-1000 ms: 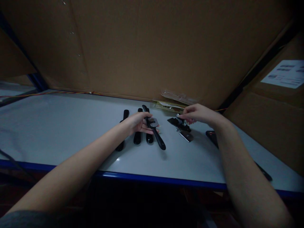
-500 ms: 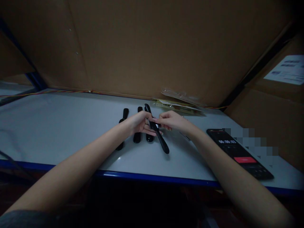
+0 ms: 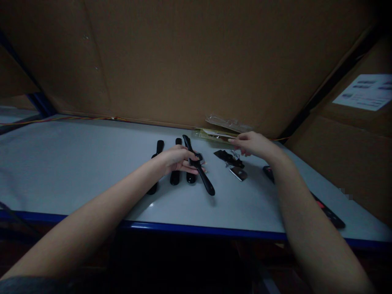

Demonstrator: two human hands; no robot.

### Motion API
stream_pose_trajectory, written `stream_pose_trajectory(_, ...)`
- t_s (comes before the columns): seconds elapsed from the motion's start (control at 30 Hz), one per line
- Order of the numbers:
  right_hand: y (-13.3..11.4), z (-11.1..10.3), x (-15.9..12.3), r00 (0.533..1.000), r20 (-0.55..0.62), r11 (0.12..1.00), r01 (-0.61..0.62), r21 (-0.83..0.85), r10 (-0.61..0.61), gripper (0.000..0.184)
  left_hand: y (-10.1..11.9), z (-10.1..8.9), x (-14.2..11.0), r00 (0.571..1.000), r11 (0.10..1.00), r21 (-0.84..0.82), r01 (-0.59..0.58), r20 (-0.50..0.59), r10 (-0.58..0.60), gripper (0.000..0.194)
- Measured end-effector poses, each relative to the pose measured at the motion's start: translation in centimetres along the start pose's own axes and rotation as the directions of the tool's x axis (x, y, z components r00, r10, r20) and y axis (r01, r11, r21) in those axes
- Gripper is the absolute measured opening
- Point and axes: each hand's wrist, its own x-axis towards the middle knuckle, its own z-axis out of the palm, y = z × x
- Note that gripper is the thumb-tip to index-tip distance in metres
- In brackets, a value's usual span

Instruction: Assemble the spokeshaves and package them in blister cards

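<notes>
My left hand (image 3: 183,161) is closed on a black spokeshave (image 3: 206,180), its two long handles slanting from upper left to lower right, the thumb on its middle. Beneath and beside that hand, more black spokeshave bodies (image 3: 174,177) lie on the table, partly covered by my fingers and wrist. My right hand (image 3: 249,143) hovers over small parts at the right, thumb and fingers pinched together; whatever may be between them is too small to make out. Below it are dark flat pieces (image 3: 228,157), small shiny screws (image 3: 235,154) and a metal blade-like plate (image 3: 238,173).
Clear plastic packaging (image 3: 214,134) lies against the cardboard wall (image 3: 190,61) at the back. A phone (image 3: 332,214) rests at the right, partly behind my right forearm. Thin wires (image 3: 92,118) run along the back edge. The table (image 3: 76,163) has a blue front edge.
My right hand has left the spokeshave and moved right and slightly up, over the small parts, which now show. My left hand still holds the spokeshave in nearly the same place.
</notes>
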Motion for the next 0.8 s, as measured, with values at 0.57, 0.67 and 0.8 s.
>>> stream_pose_trajectory(0.57, -1.6, 1.8, -0.7, 0.913, 0.405, 0.899, 0.141, -0.414, 0.043, 0.040, 0.5, 0.3, -0.3, 1.000, 0.999, 0.032, 0.003, -0.028, -0.002, 0.027)
stream_pose_trajectory(0.67, -2.1, 2.3, -0.7, 0.941, 0.333, 0.874, 0.115, -0.473, 0.057, 0.036, 0.4, 0.3, -0.3, 0.999, 0.999, 0.032, 0.018, -0.030, -0.017, 0.032)
stream_pose_trajectory(0.8, -2.2, 2.4, -0.6, 0.969, 0.248, 0.859, 0.112, -0.500, 0.018, 0.032, 0.4, 0.2, -0.2, 0.999, 1.000, 0.013, 0.023, -0.030, -0.023, 0.038)
